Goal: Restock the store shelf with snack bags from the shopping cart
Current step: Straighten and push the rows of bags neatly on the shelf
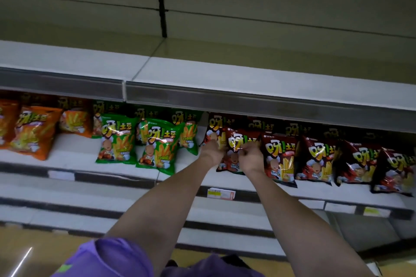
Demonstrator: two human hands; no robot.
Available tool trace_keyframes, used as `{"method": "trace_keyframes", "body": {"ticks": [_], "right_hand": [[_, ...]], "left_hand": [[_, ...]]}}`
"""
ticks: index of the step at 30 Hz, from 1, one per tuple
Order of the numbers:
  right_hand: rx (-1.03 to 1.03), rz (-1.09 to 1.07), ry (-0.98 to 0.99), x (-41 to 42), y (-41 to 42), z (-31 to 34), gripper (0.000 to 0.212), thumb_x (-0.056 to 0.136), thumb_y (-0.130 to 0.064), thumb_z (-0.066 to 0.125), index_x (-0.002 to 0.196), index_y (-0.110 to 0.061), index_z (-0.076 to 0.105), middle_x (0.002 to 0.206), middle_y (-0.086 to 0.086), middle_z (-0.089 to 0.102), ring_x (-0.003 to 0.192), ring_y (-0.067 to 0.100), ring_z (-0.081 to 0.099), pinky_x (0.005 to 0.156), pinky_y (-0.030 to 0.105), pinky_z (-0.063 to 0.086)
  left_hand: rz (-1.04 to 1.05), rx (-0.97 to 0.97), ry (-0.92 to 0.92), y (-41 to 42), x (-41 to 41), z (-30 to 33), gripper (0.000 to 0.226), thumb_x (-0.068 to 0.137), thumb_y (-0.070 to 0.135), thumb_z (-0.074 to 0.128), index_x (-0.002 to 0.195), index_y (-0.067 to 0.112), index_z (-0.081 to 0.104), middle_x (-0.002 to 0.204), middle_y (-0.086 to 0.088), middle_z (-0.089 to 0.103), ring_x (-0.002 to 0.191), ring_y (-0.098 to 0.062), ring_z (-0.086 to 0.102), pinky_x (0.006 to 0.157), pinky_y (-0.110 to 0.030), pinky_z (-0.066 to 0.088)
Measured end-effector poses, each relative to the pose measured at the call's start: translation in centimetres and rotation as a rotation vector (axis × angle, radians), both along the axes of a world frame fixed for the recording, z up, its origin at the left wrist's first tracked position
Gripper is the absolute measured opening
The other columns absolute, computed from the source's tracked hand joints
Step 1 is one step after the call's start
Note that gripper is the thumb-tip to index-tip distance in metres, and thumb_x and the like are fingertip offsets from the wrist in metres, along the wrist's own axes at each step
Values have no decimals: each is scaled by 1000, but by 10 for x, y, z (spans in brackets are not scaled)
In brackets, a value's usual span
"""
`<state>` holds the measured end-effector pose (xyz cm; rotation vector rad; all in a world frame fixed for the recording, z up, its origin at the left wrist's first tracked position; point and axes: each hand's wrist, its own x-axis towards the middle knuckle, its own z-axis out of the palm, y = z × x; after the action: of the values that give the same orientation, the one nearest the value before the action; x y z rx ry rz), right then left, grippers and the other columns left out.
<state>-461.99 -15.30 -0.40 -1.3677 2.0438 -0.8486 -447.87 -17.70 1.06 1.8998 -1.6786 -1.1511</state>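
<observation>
Just right of centre in the frame, both hands meet on one dark red snack bag (234, 153) standing at the front of the middle shelf (74, 157). The left hand (211, 149) curls its fingers on the bag's left edge; the right hand (251, 157) pinches its top right — likely to stand it upright, face out, in line with the red bags (315, 159) to the right. Green bags (157, 146) and orange bags (31, 132) stand further left — sorted by flavour. No cart is in view.

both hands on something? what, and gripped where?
Yes. Both hands hold one dark red snack bag standing on the shelf: the left hand at its upper left edge, the right hand pinching its upper front right.
</observation>
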Motion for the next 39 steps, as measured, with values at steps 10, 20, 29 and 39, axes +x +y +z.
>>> {"method": "trace_keyframes", "body": {"ticks": [10,20,29,39], "right_hand": [[36,236,-114,94,14,18,20,94,-19,65,109,-6,66,111,16,70,105,36,63,77,29,42],[75,315,-201,194,45,27,25,96,-18,62,118,-7,63,104,5,66,100,25,61,80,23,40],[25,96,-239,291,65,22,15,94,-22,67,101,-14,57,108,11,68,105,32,63,81,28,44],[36,126,85,310,62,13,55,90,-16,69,140,-13,48,137,14,49,120,36,54,94,38,49]], "left_hand": [[217,-13,-57,68,103,34,26,99,17,55,119,3,63,117,-18,67,107,-35,64,84,-35,51],[288,-59,-72,94,209,46,22,104,22,47,112,5,59,101,-19,65,90,-33,60,75,-38,47],[117,-53,-114,91,323,38,29,100,23,56,126,12,52,117,-10,60,96,-29,59,75,-32,44],[-227,-180,-479,57,340,22,51,91,16,60,138,16,41,136,-14,47,124,-38,49,95,-50,50]]}}
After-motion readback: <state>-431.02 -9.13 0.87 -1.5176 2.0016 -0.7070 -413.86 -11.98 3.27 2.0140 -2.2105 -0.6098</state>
